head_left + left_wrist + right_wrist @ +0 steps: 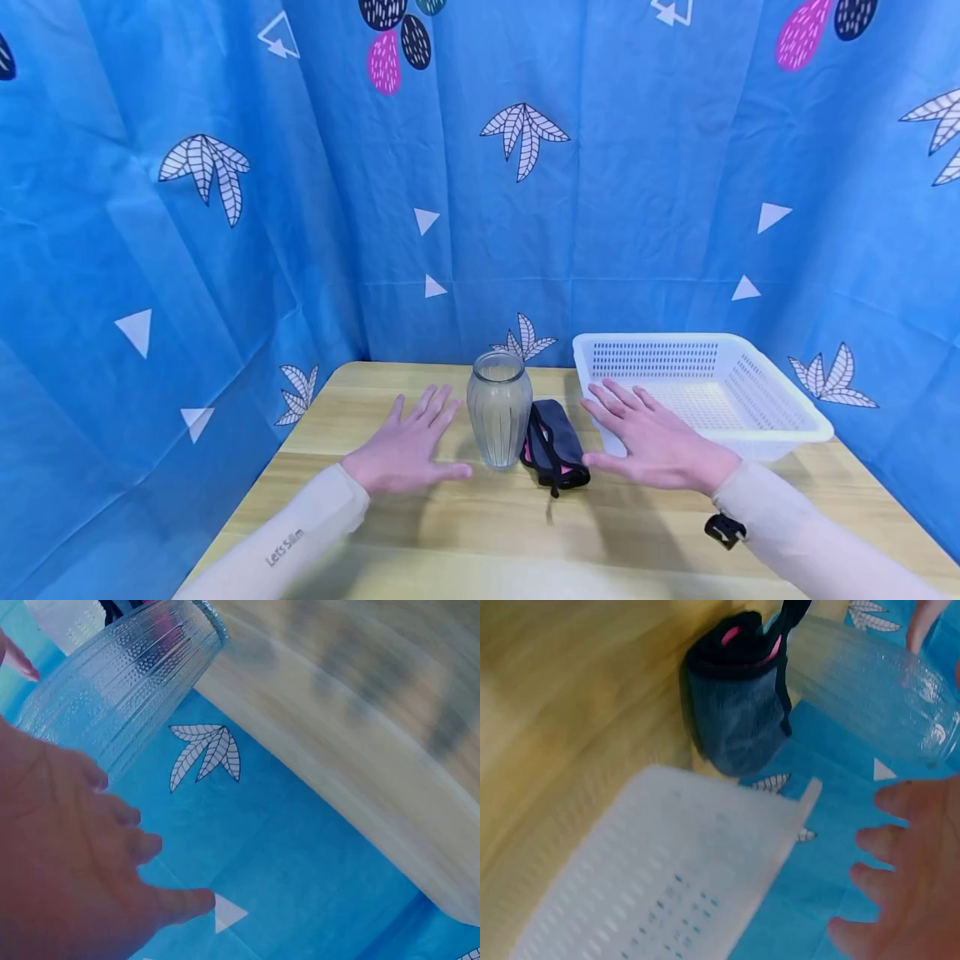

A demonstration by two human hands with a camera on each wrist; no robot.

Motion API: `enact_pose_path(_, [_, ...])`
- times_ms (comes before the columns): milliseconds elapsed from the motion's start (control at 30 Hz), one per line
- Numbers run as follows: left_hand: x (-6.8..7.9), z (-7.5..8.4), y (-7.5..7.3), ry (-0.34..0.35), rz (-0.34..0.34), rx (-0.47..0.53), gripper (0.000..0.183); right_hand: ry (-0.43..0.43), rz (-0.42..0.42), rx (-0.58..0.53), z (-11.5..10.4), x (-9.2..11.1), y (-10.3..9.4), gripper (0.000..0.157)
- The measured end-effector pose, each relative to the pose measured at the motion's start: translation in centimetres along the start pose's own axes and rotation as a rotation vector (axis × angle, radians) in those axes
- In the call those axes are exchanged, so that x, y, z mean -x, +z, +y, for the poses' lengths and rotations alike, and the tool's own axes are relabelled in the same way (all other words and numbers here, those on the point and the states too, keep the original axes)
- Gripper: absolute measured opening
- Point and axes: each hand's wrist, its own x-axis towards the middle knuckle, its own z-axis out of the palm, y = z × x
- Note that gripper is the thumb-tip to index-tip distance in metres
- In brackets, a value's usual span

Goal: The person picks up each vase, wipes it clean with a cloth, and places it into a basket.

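Observation:
A ribbed clear glass vase [499, 412] stands upright on the wooden table. Just right of it lies a dark grey fabric pouch [558, 437] with black trim, a drawstring and pink inside. My left hand [408, 446] hovers left of the vase, fingers spread, holding nothing; in the left wrist view the vase [124, 682] is beyond the fingertips. On the other side, my right hand [652, 437] is held palm down with straight fingers, between the pouch and a white plastic basket [787, 417], overlapping the basket's near left corner in the head view. It holds nothing either.
The basket, with perforated walls, sits at the table's back right. Blue patterned cloth [637, 208] hangs behind and along both sides of the table [480, 542]. A black band [725, 530] is on the right wrist.

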Motion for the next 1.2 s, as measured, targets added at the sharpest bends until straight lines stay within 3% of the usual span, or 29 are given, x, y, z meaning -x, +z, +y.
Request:
enact_pose_path(133, [-0.6,-0.3,-0.9,-0.021,0.093,0.019,0.110,-0.032,0.079,0.011,-0.6,-0.6,0.1,0.079])
enact_pose_path(333, [-2.2,-0.1,-2.5,-0.069,0.244,0.166,0.096,-0.102,0.248,0.045,-2.2,-2.1,0.9,0.049])
enact_pose_path(533, [-4.7,1.2,-3.8,-0.089,0.335,0.276,0.089,-0.093,0.223,0.048,-4.3,-3.4,2.6,0.043])
enact_pose_path(700, [-6.7,2.4,-4.3,-0.077,0.349,0.293,0.090,-0.044,0.146,0.023,-5.7,-4.3,4.0,0.052])
enact_pose_path(900, [-8.9,3.9,-4.6,-0.096,0.286,0.330,0.101,0.075,0.101,-0.007,-6.3,-5.1,5.3,0.063])
enact_pose_path(1033, [-9.8,4.3,-4.4,-0.113,0.245,0.347,0.104,0.149,0.064,-0.020,-6.8,-5.9,6.1,0.071])
enact_pose_path(1200, [-10.3,4.5,-3.7,-0.126,0.220,0.386,0.094,0.259,0.019,-0.020,-7.0,-6.8,7.1,0.082])
